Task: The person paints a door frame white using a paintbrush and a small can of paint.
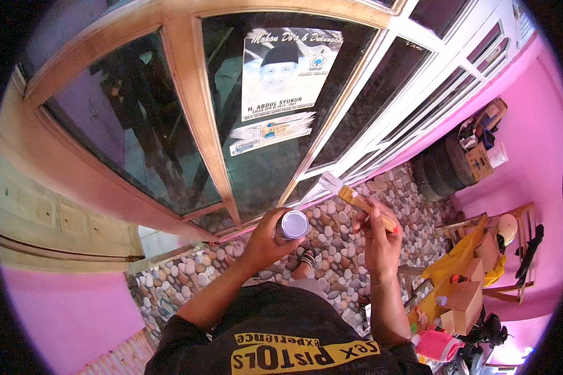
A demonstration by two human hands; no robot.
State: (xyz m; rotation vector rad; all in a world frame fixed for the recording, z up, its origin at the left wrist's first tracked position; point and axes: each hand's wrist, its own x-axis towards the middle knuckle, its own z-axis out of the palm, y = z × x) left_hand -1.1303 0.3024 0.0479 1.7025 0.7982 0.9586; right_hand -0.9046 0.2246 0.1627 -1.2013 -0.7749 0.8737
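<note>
My left hand (264, 239) is wrapped round a small dark tin (294, 225) of white paint, its open top facing up. In my right hand (380, 239) is a paintbrush (358, 201) with a wooden handle, and its bristles (332, 183) are white with paint. The brush points up and left toward the window frame, its tip close to the white-painted bars (372, 147). Ahead of me stands the wooden window frame, with bare brown bars (213, 119) on the left and white ones on the right. Whether the bristles touch the frame I cannot tell.
A poster (288, 75) is stuck on the dark glass. Stacked tires (443, 172) with boxes on top stand by the pink wall (519, 125) at right. A wooden bench (513, 290), a cardboard box (464, 306) and a red container (436, 345) are nearer. The floor (187, 281) has a pebble pattern.
</note>
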